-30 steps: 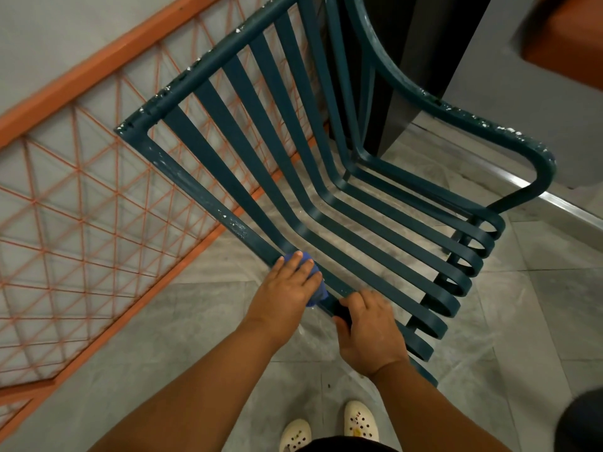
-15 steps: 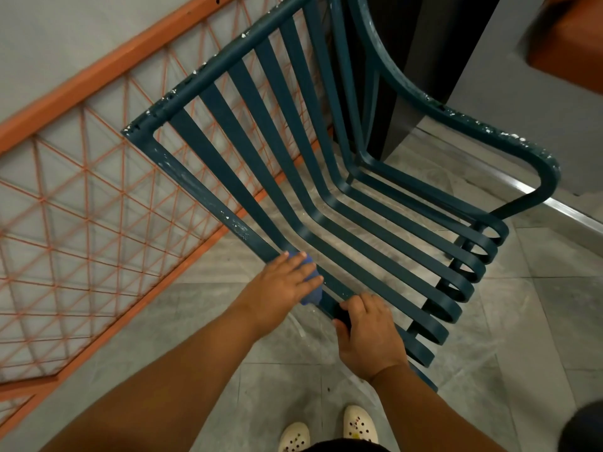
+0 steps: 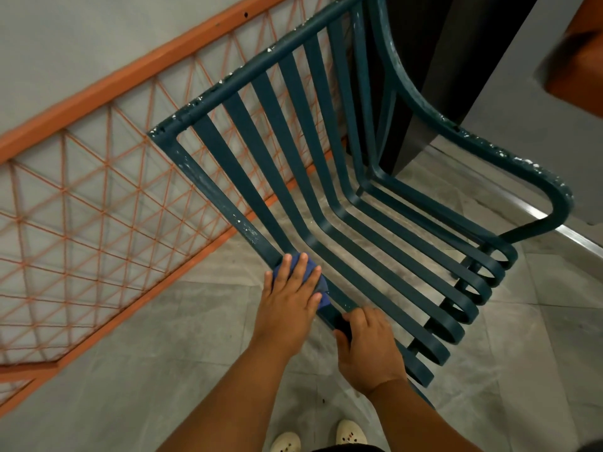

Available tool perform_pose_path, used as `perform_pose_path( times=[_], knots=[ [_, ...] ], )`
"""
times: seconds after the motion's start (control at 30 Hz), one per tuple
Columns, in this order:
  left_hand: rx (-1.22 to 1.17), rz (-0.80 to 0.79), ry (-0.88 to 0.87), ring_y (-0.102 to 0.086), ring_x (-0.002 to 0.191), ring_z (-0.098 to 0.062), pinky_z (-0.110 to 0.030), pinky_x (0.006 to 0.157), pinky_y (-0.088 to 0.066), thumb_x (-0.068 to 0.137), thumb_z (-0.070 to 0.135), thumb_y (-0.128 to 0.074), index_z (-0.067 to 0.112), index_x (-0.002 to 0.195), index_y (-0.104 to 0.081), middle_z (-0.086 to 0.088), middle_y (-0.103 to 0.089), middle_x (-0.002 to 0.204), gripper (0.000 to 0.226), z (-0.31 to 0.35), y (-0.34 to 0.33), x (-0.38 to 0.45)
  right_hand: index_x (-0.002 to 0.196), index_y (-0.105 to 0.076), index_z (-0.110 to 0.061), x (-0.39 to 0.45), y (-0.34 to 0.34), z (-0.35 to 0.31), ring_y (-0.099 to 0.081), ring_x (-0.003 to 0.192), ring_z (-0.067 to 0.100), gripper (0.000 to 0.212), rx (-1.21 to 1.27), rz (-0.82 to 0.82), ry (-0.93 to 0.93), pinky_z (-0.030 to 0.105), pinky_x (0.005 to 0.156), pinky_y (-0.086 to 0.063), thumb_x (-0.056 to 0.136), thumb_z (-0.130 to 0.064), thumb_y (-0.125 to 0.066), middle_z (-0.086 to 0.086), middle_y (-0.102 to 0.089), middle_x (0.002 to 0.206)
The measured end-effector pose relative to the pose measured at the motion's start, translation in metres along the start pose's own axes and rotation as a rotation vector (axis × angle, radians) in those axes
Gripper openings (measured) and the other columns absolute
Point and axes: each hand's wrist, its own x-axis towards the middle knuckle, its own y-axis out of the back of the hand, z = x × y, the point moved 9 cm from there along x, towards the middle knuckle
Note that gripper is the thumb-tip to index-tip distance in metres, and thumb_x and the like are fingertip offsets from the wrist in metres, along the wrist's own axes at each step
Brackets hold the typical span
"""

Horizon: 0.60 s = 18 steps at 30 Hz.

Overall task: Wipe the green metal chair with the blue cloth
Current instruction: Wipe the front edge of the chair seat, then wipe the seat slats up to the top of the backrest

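1. Green metal chair (image 3: 359,203) stands on tiled floor (image 3: 163,370) w/ its side frame nearest; right hand (image 3: 368,350) curls fingers round the frame rail, prob. to steady it.
2. Left hand (image 3: 290,298), fingers spread flat, presses blue cloth (image 3: 321,288) onto rail at seat-back bend.
3. Orange lattice railing (image 3: 81,207) beyond.

Floor, railing and walls around the work place

A grey stone floor (image 3: 163,370) with pale veins lies below. At the left an orange railing (image 3: 81,207) with a thin diamond mesh runs slanted, against a grey wall (image 3: 81,44). Two cream shoes (image 3: 350,433) with small holes show at the bottom edge. A dark panel (image 3: 456,60) stands at the top, and a metal strip (image 3: 574,236) runs along the floor at the right.
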Motion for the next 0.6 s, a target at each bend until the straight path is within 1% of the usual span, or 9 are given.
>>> perform_pose_path(
  times=[0.03, 0.1, 0.17, 0.3, 0.37, 0.43, 0.5, 0.53, 0.6],
  knots=[
    [0.013, -0.011, 0.004, 0.005, 0.146, -0.023, -0.045, 0.117, -0.01, 0.098, 0.047, -0.003, 0.031, 0.148, -0.016, 0.004, -0.005, 0.159, 0.054, -0.003, 0.002, 0.002, 0.107, -0.056, -0.022, 0.0, 0.0, 0.0, -0.045, 0.101, 0.013, 0.02, -0.003, 0.006, 0.004, 0.026, 0.097, -0.04, 0.091, -0.036, -0.056, -0.005, -0.05, 0.104],
    [0.003, -0.028, 0.04, 0.022, 0.143, -0.02, -0.041, 0.116, 0.004, 0.094, 0.049, 0.004, 0.034, 0.148, -0.002, 0.007, 0.011, 0.158, 0.056, -0.011, 0.006, 0.008, 0.103, -0.058, -0.022, 0.0, 0.001, -0.001, -0.047, 0.097, 0.014, 0.018, -0.015, 0.037, 0.02, 0.028, 0.094, -0.044, 0.09, -0.034, -0.059, -0.005, -0.052, 0.1],
    [-0.008, -0.043, 0.092, 0.028, 0.14, -0.02, -0.039, 0.114, 0.012, 0.099, 0.046, -0.003, 0.034, 0.149, 0.002, 0.007, 0.019, 0.157, 0.052, -0.015, 0.01, 0.011, 0.1, -0.058, -0.022, 0.0, 0.0, 0.0, -0.047, 0.094, 0.014, 0.016, -0.028, 0.048, 0.029, 0.029, 0.092, -0.045, 0.089, -0.033, -0.059, -0.005, -0.052, 0.097],
    [0.015, -0.072, 0.088, 0.028, 0.14, -0.026, -0.044, 0.118, 0.005, 0.103, 0.038, -0.013, 0.03, 0.149, 0.004, 0.003, 0.023, 0.156, 0.05, -0.005, 0.012, 0.009, 0.094, -0.057, -0.023, -0.001, -0.001, -0.002, -0.05, 0.084, 0.015, 0.015, -0.087, 0.109, 0.075, 0.03, 0.081, -0.051, 0.084, -0.032, -0.065, -0.005, -0.053, 0.089],
    [0.026, -0.045, 0.028, 0.014, 0.144, -0.029, -0.048, 0.118, -0.006, 0.102, 0.038, -0.017, 0.028, 0.149, -0.006, 0.001, 0.011, 0.157, 0.049, -0.003, 0.011, 0.006, 0.098, -0.058, -0.023, -0.001, -0.002, -0.003, -0.053, 0.082, 0.015, 0.021, -0.095, 0.128, 0.096, 0.031, 0.077, -0.054, 0.081, -0.03, -0.068, -0.006, -0.054, 0.089],
    [-0.005, -0.045, -0.001, -0.003, 0.146, -0.03, -0.049, 0.115, -0.019, 0.097, 0.041, -0.017, 0.026, 0.148, -0.016, -0.001, -0.005, 0.157, 0.053, -0.006, 0.011, 0.002, 0.114, -0.057, -0.024, -0.002, -0.007, -0.005, -0.058, 0.087, 0.016, 0.039, -0.149, 0.129, 0.145, 0.034, 0.076, -0.056, 0.078, -0.027, -0.072, -0.004, -0.061, 0.1],
    [-0.006, -0.094, -0.066, 0.013, 0.145, -0.024, -0.046, 0.118, -0.007, 0.094, 0.046, -0.008, 0.029, 0.148, -0.002, 0.005, 0.01, 0.157, 0.057, -0.01, 0.007, 0.0, 0.131, -0.051, -0.024, -0.003, -0.019, -0.008, -0.063, 0.102, 0.02, 0.059, -0.258, 0.095, 0.229, 0.037, 0.081, -0.057, 0.076, -0.021, -0.071, 0.0, -0.062, 0.124],
    [-0.017, -0.103, -0.103, 0.024, 0.142, -0.02, -0.044, 0.118, 0.002, 0.094, 0.047, -0.006, 0.03, 0.147, 0.004, 0.008, 0.019, 0.154, 0.056, -0.013, 0.005, 0.0, 0.136, -0.047, -0.024, -0.004, -0.025, -0.009, -0.062, 0.111, 0.021, 0.062, -0.295, 0.066, 0.266, 0.038, 0.084, -0.056, 0.077, -0.019, -0.066, 0.0, -0.058, 0.135],
    [0.003, -0.1, -0.176, 0.032, 0.139, -0.017, -0.04, 0.116, 0.012, 0.099, 0.044, -0.018, 0.031, 0.147, 0.006, 0.011, 0.026, 0.151, 0.055, -0.017, 0.01, 0.004, 0.141, -0.04, -0.022, -0.001, -0.032, -0.012, -0.054, 0.126, 0.02, 0.058, -0.304, 0.047, 0.287, 0.039, 0.092, -0.053, 0.083, -0.021, -0.047, 0.001, -0.047, 0.146]
  ],
)
